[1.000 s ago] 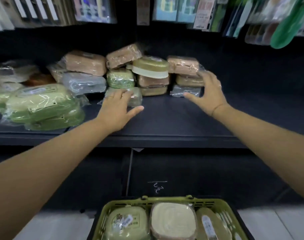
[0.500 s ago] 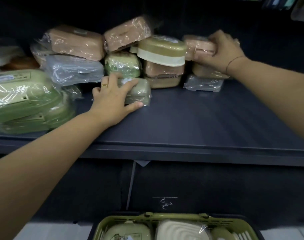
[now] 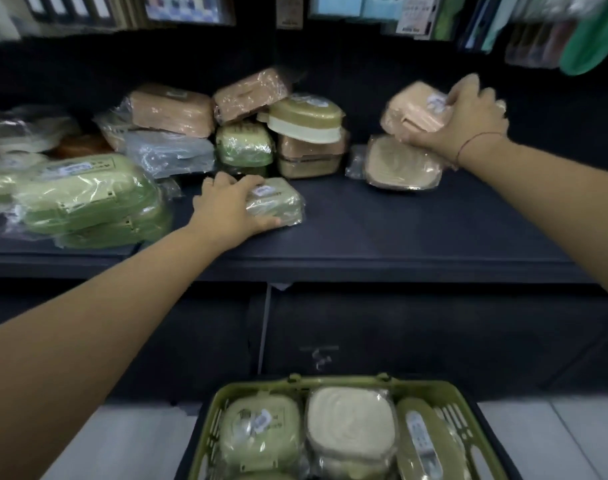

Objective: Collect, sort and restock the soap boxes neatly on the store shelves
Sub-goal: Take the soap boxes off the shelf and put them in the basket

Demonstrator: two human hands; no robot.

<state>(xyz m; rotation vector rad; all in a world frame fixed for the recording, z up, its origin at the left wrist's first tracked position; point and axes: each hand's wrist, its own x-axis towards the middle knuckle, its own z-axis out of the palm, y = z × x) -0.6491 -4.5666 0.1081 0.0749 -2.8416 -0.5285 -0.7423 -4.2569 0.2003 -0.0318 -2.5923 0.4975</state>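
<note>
Green and wrapped in shiny plastic, a small soap box (image 3: pixel 273 206) sits on the dark shelf (image 3: pixel 399 230) just in front of the olive box with the cream band (image 3: pixel 306 117). Our left hand (image 3: pixel 226 213) lies over it, fingers bent round its top. To the right of that olive box, our right hand (image 3: pixel 468 116) grips a pink soap box (image 3: pixel 415 110), tilted just above a tan box (image 3: pixel 399 164). We think we are sorting by colour, so next each box needs a tidy spot beside its own kind, and the basket (image 3: pixel 482 427) far below the olive box holds more.
</note>
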